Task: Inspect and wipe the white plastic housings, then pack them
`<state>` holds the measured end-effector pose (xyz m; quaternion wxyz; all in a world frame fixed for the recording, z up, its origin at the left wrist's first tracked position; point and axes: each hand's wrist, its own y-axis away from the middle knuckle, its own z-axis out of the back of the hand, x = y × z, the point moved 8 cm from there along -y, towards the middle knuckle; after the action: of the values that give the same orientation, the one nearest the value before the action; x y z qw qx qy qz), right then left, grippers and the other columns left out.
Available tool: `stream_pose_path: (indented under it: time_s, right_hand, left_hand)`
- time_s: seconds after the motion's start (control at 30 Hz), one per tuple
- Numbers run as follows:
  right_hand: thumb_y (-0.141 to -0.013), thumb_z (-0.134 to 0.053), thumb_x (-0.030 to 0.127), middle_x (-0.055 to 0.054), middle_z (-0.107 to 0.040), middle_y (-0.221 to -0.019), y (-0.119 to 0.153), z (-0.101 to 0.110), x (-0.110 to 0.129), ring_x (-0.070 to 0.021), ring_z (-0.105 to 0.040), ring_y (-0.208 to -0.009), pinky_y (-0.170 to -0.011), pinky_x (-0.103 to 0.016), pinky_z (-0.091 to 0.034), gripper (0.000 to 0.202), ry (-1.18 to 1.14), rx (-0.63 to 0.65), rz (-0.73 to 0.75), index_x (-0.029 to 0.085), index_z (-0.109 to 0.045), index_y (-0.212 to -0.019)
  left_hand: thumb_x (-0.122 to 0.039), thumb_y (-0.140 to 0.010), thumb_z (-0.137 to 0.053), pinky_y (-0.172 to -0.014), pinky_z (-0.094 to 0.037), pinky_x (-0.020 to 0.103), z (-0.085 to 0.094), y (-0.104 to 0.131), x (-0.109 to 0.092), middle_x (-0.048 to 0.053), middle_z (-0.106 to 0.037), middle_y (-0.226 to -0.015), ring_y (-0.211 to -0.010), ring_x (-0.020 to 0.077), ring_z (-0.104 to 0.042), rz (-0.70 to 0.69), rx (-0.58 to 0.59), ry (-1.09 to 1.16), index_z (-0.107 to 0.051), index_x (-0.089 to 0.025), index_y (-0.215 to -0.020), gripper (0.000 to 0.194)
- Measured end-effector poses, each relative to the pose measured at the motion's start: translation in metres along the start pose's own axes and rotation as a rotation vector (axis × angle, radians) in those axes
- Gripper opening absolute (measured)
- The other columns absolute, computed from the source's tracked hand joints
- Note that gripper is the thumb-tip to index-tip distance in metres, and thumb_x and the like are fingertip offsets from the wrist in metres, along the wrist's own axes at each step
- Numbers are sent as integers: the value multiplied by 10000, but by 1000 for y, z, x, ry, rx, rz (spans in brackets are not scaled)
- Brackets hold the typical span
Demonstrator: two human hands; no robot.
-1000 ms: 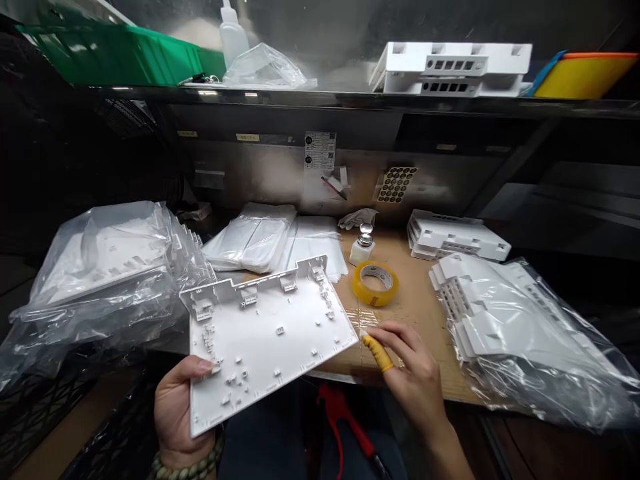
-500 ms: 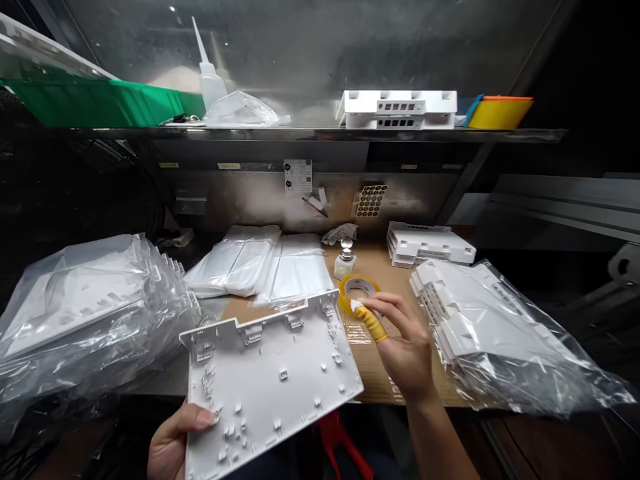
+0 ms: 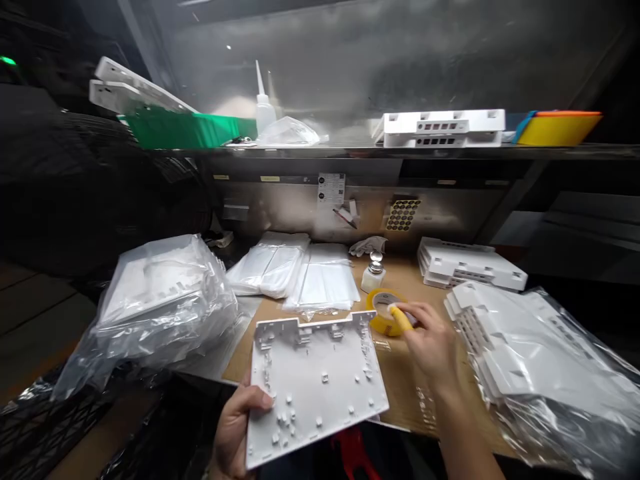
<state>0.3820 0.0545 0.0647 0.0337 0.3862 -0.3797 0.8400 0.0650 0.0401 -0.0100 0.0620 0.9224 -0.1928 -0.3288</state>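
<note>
A white plastic panel [image 3: 313, 387], its inner side with small posts facing up, is gripped at its left edge by my left hand [image 3: 237, 427], thumb on top. My right hand [image 3: 430, 340] is pinched beside the yellow tape roll [image 3: 375, 301], which lies on the cardboard. Yellow finger covers [image 3: 401, 319] wrap a fingertip of that hand, and a small white wad [image 3: 391, 309] shows at the tip. Behind the roll stands a small glass bottle with a metal cap [image 3: 373, 275].
Bagged white panels [image 3: 160, 287] lie left, more bagged parts [image 3: 525, 347] right. Flat plastic bags [image 3: 325, 277] and a white housing stack [image 3: 470, 263] sit at the back. Above runs a shelf [image 3: 350, 153] with a green bin [image 3: 180, 130].
The view has swung left, so most things appear further right. My left hand still holds the panel, and my right hand remains by the tape roll with the wad.
</note>
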Motion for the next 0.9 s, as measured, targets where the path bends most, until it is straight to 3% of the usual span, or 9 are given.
stream_pose_path:
  time_s: [0.1, 0.3, 0.37, 0.43, 0.53, 0.67, 0.77, 0.83, 0.9]
  right_hand:
    - [-880, -606, 139, -52, -724, -1028, -1, 4, 27, -204, -680, -897, -724, -310, -543, 233, -77, -14, 62, 240, -773, -1009]
    - [-912, -681, 121, -58, -686, -1043, 6, -17, 147, -200, -665, -975, -837, -340, -564, 216, -284, 72, 344, 256, -743, -1069]
    - [-928, -662, 124, -67, -684, -1039, 7, -32, 168, -198, -658, -948, -804, -343, -571, 218, -299, 89, 400, 249, -739, -1090]
    - [-938, -656, 143, -69, -682, -1035, 7, -45, 173, -196, -652, -928, -787, -344, -571, 210, -276, 98, 423, 243, -740, -1103]
    - [-927, -666, 160, -64, -677, -1017, 1, -52, 153, -195, -655, -922, -794, -336, -559, 175, -247, 87, 380, 233, -750, -1061]
    - [-926, -606, 190, -65, -677, -1084, -15, -40, 82, -197, -654, -935, -803, -330, -539, 213, -155, -17, 212, 244, -757, -1066]
    - [-874, -588, 264, -82, -704, -1064, -26, -36, 8, -236, -642, -894, -744, -372, -522, 245, 132, -70, 44, 238, -772, -1034]
    - [-792, -645, 316, -99, -717, -908, -33, -39, -32, -272, -617, -833, -676, -394, -495, 193, 242, -31, 11, 233, -799, -872]
    - [-731, -694, 375, -118, -710, -841, -37, -41, -56, -299, -603, -815, -647, -412, -484, 184, 302, 8, 12, 235, -803, -776]
  left_hand:
    - [71, -619, -613, -996, -580, 553, -23, -4, 4, 62, -693, -1375, -1180, 371, -689, -78, -87, -7, -385, -388, -1546, 1059]
    - [69, -578, -630, -1019, -556, 401, -55, -13, 18, -7, -665, -1405, -1195, 278, -675, -83, -108, 29, -407, -446, -1508, 1086]
    - [63, -572, -642, -1005, -557, 389, -58, -14, 21, 0, -701, -1344, -1172, 283, -684, -68, -89, 45, -397, -441, -1518, 1100]
    - [59, -574, -636, -981, -566, 392, -57, -14, 24, 9, -716, -1313, -1143, 290, -696, -56, -84, 59, -370, -441, -1535, 1116]
    - [60, -577, -610, -966, -575, 404, -55, -15, 25, 8, -698, -1349, -1134, 289, -698, -53, -83, 68, -318, -462, -1556, 1147]
    - [50, -576, -601, -1008, -560, 446, -42, -20, 16, 1, -665, -1409, -1175, 303, -684, -108, -50, 132, -373, -460, -1537, 1111]
    - [23, -600, -588, -1028, -542, 535, -8, -17, 2, 45, -747, -1266, -1159, 350, -695, -106, 9, 174, -593, -340, -1413, 890]
    - [-15, -579, -614, -988, -560, 585, 23, -5, -3, 72, -804, -1052, -1086, 400, -717, 32, 68, 180, -777, -240, -1125, 613]
    - [-91, -642, -642, -896, -601, 592, 60, 14, -16, 56, -800, -846, -966, 403, -743, 62, 76, 215, -810, -238, -827, 290]
